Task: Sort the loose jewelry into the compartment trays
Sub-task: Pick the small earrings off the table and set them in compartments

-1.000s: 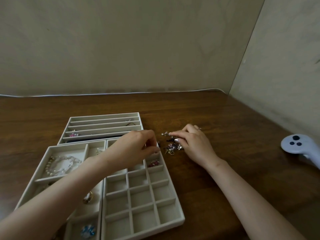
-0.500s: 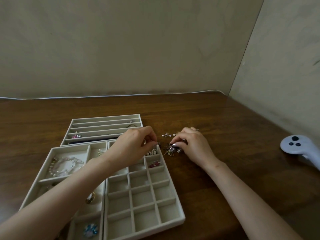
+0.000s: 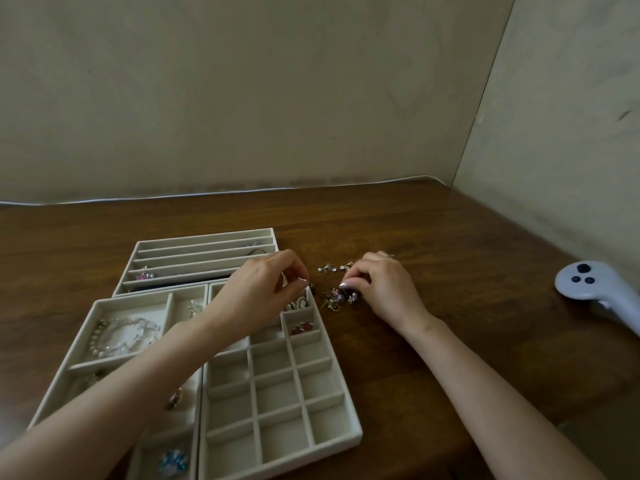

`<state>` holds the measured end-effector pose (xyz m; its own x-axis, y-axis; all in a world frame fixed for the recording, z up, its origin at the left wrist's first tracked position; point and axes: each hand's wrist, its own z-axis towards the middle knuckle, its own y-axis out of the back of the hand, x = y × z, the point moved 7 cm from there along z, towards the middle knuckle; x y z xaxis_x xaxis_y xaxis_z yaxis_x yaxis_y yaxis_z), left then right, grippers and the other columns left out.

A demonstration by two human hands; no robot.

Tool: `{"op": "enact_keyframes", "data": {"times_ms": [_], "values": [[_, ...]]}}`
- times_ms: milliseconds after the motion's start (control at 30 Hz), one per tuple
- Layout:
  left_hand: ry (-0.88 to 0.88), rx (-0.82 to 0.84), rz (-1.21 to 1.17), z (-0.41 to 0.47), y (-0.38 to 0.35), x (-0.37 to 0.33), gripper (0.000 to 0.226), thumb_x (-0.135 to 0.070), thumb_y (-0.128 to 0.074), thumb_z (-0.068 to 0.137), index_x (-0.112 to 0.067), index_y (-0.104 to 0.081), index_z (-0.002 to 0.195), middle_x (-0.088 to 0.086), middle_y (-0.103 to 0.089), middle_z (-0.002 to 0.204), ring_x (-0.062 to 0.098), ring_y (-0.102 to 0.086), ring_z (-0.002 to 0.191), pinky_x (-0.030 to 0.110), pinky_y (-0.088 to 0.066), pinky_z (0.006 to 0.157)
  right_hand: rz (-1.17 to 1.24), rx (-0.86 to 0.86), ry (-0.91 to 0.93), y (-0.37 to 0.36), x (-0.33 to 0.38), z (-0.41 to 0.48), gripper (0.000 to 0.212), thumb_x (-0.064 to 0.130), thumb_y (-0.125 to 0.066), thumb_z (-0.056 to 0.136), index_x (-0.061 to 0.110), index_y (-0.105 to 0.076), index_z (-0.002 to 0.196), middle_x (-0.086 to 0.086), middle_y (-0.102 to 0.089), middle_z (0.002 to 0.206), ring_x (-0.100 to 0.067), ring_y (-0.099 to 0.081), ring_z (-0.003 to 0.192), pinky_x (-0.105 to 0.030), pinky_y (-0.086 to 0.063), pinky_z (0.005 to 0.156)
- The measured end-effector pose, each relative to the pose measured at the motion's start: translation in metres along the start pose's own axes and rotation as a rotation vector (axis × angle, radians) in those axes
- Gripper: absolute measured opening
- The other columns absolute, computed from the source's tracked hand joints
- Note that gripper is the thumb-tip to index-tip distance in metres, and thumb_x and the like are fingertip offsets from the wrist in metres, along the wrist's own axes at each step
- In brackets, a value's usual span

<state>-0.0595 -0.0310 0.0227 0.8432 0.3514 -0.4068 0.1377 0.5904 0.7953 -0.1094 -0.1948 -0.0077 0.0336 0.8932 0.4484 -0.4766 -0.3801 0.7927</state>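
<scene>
The loose pile (image 3: 336, 298) lies on the desk (image 3: 450, 244), just off the far right corner of the grid tray (image 3: 349, 439), and it sits between the two hands. The right hand (image 3: 384, 289) is on it: its fingers curl down into the heap from the right and pinch at a piece there. The left hand (image 3: 259, 292) hangs over the tray's far right corner, thumb and forefinger pressed together. Whether something tiny is caught between them, I cannot tell. From that hand the pile is a short way to the right, across the tray's rim.

So I'd judge the right hand to be nearer, and the carry short — leftward over the rim into a free cell. The near cells look bare, while a red piece (image 3: 303, 328) fills one by the corner. A few strays (image 3: 327, 268) lie just beyond the pile.
</scene>
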Motion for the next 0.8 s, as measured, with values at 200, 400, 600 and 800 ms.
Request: {"op": "enact_keyframes", "data": {"times_ms": [200, 400, 600, 800], "values": [[-0.029, -0.023, -0.011, -0.001, 0.001, -0.003, 0.009, -0.02, -0.063, 0.086, -0.019, -0.06, 0.094, -0.007, -0.06, 0.082, 0.006, -0.054, 0.068, 0.018, -0.042, 0.059, 0.413, -0.085, -0.122, 0.019, 0.002, -0.002, 0.003, 0.017, -0.069, 0.083, 0.017, -0.072, 0.082, 0.01, -0.068, 0.081, 0.0, -0.063, 0.08, -0.015, -0.046, 0.078], [-0.052, -0.026, -0.098, -0.003, 0.0, -0.011, 0.031, -0.032, -0.07, 0.077, -0.024, -0.048, 0.096, -0.014, -0.056, 0.085, 0.005, -0.054, 0.073, 0.016, -0.043, 0.059, 0.631, 0.044, -0.105, 0.02, 0.034, -0.004, 0.003, 0.02, -0.071, 0.08, 0.017, -0.071, 0.082, 0.006, -0.07, 0.079, -0.001, -0.065, 0.078, -0.014, -0.049, 0.072], [0.002, -0.106, -0.067, -0.003, 0.007, -0.008, 0.036, -0.029, -0.076, 0.073, -0.019, -0.05, 0.095, -0.009, -0.059, 0.081, 0.006, -0.056, 0.07, 0.016, -0.044, 0.06, 0.694, 0.133, -0.067, 0.001, 0.058, -0.003, 0.009, 0.022, -0.075, 0.076, 0.016, -0.069, 0.078, -0.001, -0.07, 0.077, -0.013, -0.067, 0.076, -0.026, -0.056, 0.073], [0.101, 0.027, -0.099, 0.002, 0.017, -0.002, 0.018, -0.028, -0.076, 0.072, -0.021, -0.06, 0.079, -0.011, -0.065, 0.068, 0.002, -0.06, 0.064, 0.015, -0.045, 0.056, 0.681, 0.083, -0.106, 0.0, 0.036, -0.002, 0.016, 0.027, -0.068, 0.084, 0.013, -0.068, 0.09, -0.001, -0.07, 0.081, -0.01, -0.066, 0.077, -0.021, -0.054, 0.073]]}}
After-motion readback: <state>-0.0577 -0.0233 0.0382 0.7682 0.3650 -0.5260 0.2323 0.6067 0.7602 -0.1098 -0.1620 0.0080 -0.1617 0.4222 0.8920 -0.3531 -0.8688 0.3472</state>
